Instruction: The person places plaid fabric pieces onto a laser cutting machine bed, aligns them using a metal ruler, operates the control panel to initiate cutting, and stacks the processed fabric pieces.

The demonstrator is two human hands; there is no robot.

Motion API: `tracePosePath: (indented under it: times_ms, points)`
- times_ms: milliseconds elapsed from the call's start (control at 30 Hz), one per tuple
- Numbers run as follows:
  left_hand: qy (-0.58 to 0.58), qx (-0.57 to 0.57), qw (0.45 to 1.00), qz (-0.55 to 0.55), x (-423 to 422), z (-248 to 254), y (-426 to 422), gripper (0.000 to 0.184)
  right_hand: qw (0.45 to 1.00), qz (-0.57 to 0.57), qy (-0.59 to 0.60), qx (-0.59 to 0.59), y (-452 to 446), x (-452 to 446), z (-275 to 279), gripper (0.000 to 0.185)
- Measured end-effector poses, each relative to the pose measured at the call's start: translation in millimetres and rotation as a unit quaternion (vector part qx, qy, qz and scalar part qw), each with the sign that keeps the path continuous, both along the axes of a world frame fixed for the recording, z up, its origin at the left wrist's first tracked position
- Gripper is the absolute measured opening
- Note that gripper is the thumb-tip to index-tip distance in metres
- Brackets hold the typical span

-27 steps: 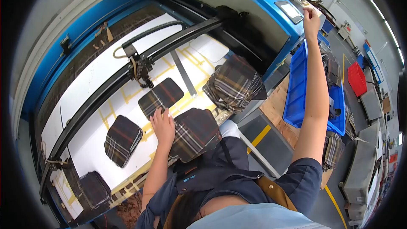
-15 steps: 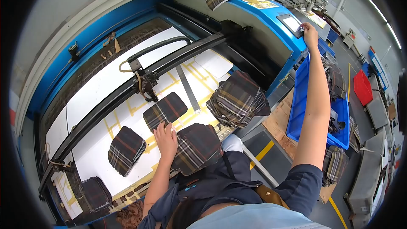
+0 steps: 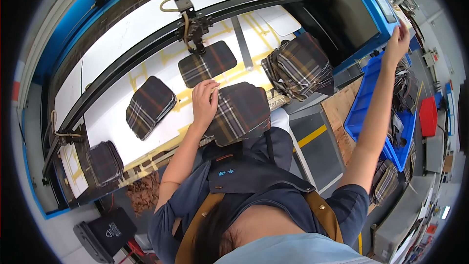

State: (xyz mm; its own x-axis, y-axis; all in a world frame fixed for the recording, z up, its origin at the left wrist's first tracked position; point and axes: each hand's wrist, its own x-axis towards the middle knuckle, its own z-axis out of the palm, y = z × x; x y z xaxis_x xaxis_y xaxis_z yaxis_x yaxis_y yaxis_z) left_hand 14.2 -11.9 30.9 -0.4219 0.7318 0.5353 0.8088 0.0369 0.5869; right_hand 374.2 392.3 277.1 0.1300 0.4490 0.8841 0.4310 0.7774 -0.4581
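Note:
My left hand [image 3: 205, 99] is at the left edge of a stack of plaid pieces [image 3: 240, 112], its fingers curled together; whatever they may hold is too small to make out. Just beyond it, a single plaid piece [image 3: 207, 63] lies flat on the white bed [image 3: 110, 139], under the machine's head [image 3: 195, 32]. My right hand [image 3: 398, 44] is raised near the control screen [image 3: 383, 6], fingers bent and partly spread, with nothing visible in them. More plaid stacks lie left [image 3: 151, 107], far left [image 3: 105, 162] and right [image 3: 300, 66].
A black gantry rail [image 3: 132, 63] crosses the bed. To the right are a blue crate [image 3: 360, 99] with dark pieces, a wooden board [image 3: 337, 112] and a red bin [image 3: 428, 116]. A black case [image 3: 105, 234] stands at the lower left.
The view has shifted, so the bed sits higher. My left hand has drawn back from the single piece, its fingers now curled. My right hand has come slightly away from the screen's edge.

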Motion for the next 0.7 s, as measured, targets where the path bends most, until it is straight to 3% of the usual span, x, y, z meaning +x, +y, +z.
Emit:
tracePosePath:
  times_ms: [33, 100, 167, 267, 333, 433, 700]
  points:
    - [-0.012, -0.008, 1.000, -0.009, 4.5, 2.6, -3.5, 0.017, 0.996, 0.066, 0.061, 0.002, -49.7, -21.3, -8.5, 0.024]
    - [-0.026, -0.021, 0.999, -0.022, 13.4, 7.8, -9.0, 0.019, 0.992, 0.116, 0.041, 0.009, -133.1, -55.2, -35.0, 0.015]
    - [-0.035, -0.031, 0.999, -0.022, 20.9, 10.0, -15.7, 0.021, 0.971, 0.208, -0.082, -0.080, -208.6, -82.1, -65.9, 0.013]
    - [-0.041, -0.052, 0.997, -0.031, 28.2, 5.3, -22.9, 0.028, 0.888, 0.343, -0.234, -0.197, -246.1, -125.0, -142.5, 0.018]
    - [-0.040, -0.064, 0.997, -0.034, 30.8, -0.8, -22.9, 0.030, 0.868, 0.327, -0.299, -0.226, -255.5, -145.0, -190.9, 0.029]
    - [-0.007, -0.077, 0.996, -0.037, 35.1, -2.6, -23.9, 0.035, 0.868, 0.298, -0.315, -0.240, -252.8, -161.4, -240.7, 0.032]
    - [0.052, -0.073, 0.996, -0.021, 43.5, -3.1, -27.1, 0.040, 0.891, 0.287, -0.277, -0.218, -264.4, -168.5, -235.7, 0.024]
